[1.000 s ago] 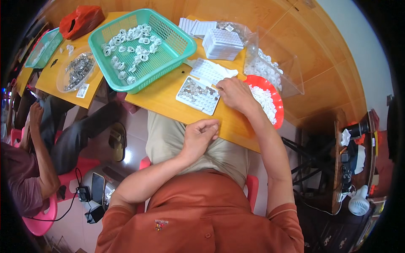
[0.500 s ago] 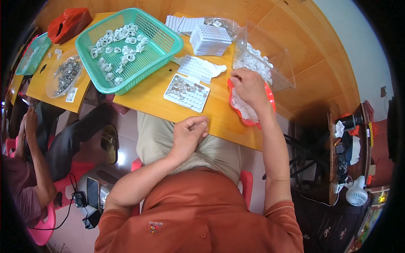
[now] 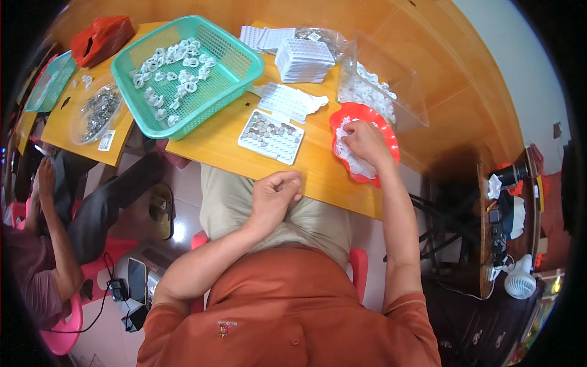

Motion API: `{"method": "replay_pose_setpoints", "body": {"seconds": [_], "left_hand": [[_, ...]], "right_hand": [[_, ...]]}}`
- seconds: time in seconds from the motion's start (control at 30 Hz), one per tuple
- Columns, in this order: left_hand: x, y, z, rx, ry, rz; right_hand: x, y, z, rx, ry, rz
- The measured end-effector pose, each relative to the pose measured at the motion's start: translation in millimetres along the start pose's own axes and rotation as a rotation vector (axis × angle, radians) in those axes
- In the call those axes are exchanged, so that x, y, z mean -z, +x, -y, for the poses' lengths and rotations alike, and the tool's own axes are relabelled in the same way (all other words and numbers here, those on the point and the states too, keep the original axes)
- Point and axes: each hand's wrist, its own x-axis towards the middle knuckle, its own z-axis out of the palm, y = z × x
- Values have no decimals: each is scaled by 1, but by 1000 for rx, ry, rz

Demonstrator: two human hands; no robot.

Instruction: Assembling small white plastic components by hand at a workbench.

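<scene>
The right hand [image 3: 365,142] lies in the red bowl [image 3: 385,125] at the desk's [image 3: 214,144] right end, fingers curled into its white parts [image 3: 358,164], while the left hand [image 3: 275,194], loosely fisted, rests at the near edge, just below the tray [image 3: 271,136].

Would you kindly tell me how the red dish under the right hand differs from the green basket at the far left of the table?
The red dish is small, shallow, solid and scallop-rimmed; the green basket is large, deep, rectangular, with mesh walls. The right hand reaches into the dish; no hand touches the basket. The left hand rests closed at the table edge. Both hold small white parts.
</scene>
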Motion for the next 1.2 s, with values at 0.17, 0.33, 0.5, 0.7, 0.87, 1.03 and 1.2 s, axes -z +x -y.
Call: {"method": "replay_pose_setpoints", "body": {"seconds": [0.17,0.33,0.5,0.7,0.87,1.03,1.2], "left_hand": [[-3,2,-4,10,-52,2],[-1,4,2,3,-125,16],[1,3,-6,22,-140,-14],[2,5,-3,-52,-105,-9],[5,6,2,-85,-11,16],[7,7,-14,-106,90,0],[7,10,-10,-157,82,-6]], "right_hand": [[24,3,32,9,9,-175],[35,36,99,323,251,-306],[37,83,191,420,345,-78],[-17,167,259,594,203,26],[-65,210,283,588,-43,112],[-75,223,291,611,-85,169],[-69,222,284,565,-82,257]]}}
